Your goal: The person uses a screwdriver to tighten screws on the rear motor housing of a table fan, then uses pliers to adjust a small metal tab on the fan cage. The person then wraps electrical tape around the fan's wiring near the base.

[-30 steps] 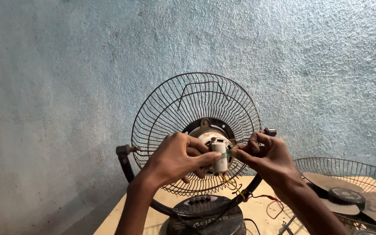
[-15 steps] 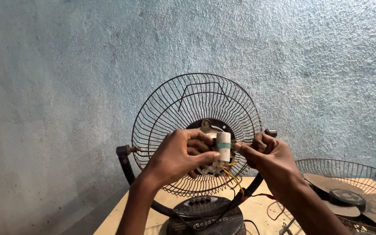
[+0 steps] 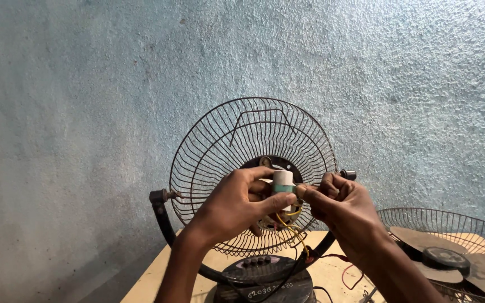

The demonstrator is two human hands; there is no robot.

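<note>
Textured blue wall [image 3: 85, 84], wooden table [image 3: 332, 272]

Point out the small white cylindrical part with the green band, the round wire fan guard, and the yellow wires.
Small white cylindrical part with green band [image 3: 283, 183]: head view, white upper body.
Round wire fan guard [image 3: 237, 132]: head view, upper left wires.
Yellow wires [image 3: 294, 231]: head view, strand below the hands.

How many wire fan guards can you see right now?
2. One wire fan guard stands upright on its stand, behind both hands. The second guard lies flat on the table at the right, cut off by the frame edge. Others may lie out of view.
</note>
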